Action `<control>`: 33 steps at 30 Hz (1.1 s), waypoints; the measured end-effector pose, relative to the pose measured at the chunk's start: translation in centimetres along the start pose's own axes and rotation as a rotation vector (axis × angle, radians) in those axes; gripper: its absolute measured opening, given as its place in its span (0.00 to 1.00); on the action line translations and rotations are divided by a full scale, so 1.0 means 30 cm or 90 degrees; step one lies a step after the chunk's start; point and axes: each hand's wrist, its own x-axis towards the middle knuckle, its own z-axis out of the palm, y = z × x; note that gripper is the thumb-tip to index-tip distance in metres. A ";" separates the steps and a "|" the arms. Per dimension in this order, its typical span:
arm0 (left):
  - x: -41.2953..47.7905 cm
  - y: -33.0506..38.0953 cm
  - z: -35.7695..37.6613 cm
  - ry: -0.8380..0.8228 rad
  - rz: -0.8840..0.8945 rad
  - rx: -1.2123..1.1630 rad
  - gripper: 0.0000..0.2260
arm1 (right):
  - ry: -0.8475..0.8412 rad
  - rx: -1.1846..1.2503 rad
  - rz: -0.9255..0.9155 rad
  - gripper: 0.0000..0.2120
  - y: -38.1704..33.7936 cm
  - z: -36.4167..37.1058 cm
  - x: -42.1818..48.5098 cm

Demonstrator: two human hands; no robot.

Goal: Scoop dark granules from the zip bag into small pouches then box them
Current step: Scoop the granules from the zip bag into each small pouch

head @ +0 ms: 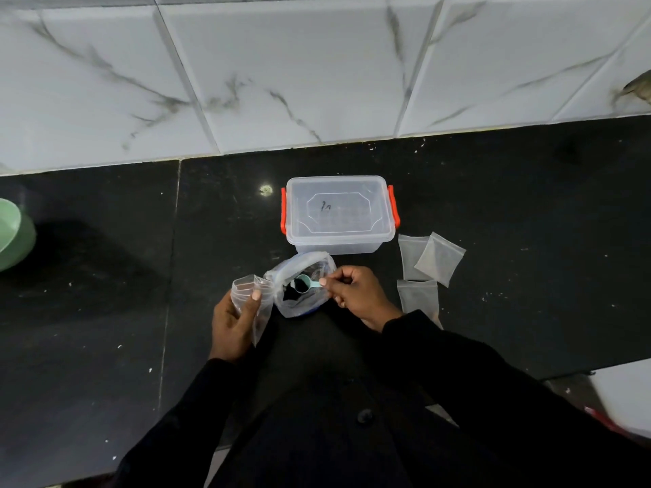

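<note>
While the left hand [232,318] grips a clear pouch [252,297], right-hand fingers [333,281] pinch a scoop [304,284] over the zip bag [303,287] on the black speckled counter [105,294], beneath marbled wall tiles [281,65].

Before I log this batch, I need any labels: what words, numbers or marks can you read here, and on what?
Box lid: one small dark handwritten mark, too small and blurred to read; it may be two strokes or digits.
Zip bag: no print that I can see.
Pouches: blank.
Scoop: no marking visible.
Nothing else carries text.
</note>
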 end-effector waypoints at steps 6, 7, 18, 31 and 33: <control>-0.013 -0.025 -0.028 -0.009 -0.022 0.036 0.08 | 0.086 -0.264 -0.174 0.05 0.009 0.008 0.002; -0.013 -0.031 -0.027 -0.011 -0.025 0.037 0.08 | 0.091 -0.306 -0.225 0.05 0.010 0.019 0.005; -0.009 -0.037 0.006 0.037 -0.037 -0.013 0.27 | -0.036 -0.461 -0.314 0.03 0.049 0.077 0.019; 0.018 -0.037 0.030 0.013 -0.052 -0.020 0.21 | 0.043 -0.250 -0.148 0.06 0.069 0.072 0.011; 0.013 -0.037 0.007 0.020 -0.049 -0.029 0.22 | 0.047 -0.180 -0.101 0.07 0.058 0.067 0.000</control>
